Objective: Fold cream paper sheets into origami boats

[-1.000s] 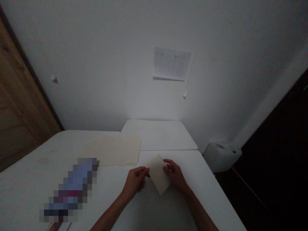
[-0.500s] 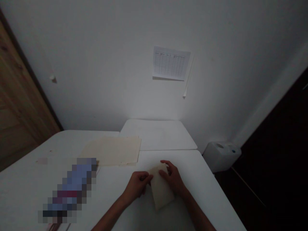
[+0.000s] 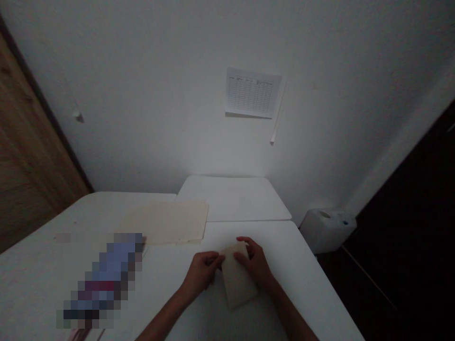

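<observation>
A small flat rectangle of folded beige paper (image 3: 239, 279) is between my hands, tilted slightly, above the near part of the white table. My right hand (image 3: 258, 263) grips its upper right side, thumb on the front face and the index finger curled over the top edge. At the upper left corner, my left hand (image 3: 204, 270) is closed in a pinch with thumb and index finger together. Its other fingers are curled under and partly hidden. Farther left lie larger beige paper sheets (image 3: 170, 222), spread flat and overlapping.
A blurred-out bluish item (image 3: 110, 270) lies on the white table (image 3: 167, 293) to the left. A raised white panel (image 3: 236, 199) stands at the back by the wall. On the right, a white plastic container (image 3: 325, 232) sits beyond the table edge. A printed sheet (image 3: 253, 93) hangs on the wall.
The top left part of the folded paper looks flatter, and my left fingertips have shifted slightly up and left. My right hand keeps nearly the same place.
</observation>
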Action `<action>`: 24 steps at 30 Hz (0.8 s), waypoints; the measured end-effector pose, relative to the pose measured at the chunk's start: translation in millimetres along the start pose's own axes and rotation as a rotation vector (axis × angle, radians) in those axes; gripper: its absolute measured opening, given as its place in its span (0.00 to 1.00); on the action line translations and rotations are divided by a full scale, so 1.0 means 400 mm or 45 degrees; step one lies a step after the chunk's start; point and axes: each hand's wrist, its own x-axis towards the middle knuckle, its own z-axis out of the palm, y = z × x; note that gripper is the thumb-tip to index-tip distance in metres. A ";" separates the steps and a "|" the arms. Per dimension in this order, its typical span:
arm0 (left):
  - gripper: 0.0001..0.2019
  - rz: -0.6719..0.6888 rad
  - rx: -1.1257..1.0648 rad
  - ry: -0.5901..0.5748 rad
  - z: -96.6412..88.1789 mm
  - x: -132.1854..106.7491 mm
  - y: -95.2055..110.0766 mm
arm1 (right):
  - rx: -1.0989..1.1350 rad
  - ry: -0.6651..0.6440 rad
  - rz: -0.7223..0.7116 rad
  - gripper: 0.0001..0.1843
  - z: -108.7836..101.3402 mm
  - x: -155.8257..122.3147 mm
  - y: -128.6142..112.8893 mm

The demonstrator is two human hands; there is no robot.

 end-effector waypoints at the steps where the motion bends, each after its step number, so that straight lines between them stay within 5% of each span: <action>1: 0.23 0.003 0.012 0.002 0.000 0.000 0.000 | 0.005 -0.003 -0.010 0.28 0.000 0.000 -0.001; 24: 0.24 -0.014 -0.050 -0.040 -0.006 0.000 -0.001 | -0.007 -0.011 0.002 0.27 0.002 -0.003 -0.013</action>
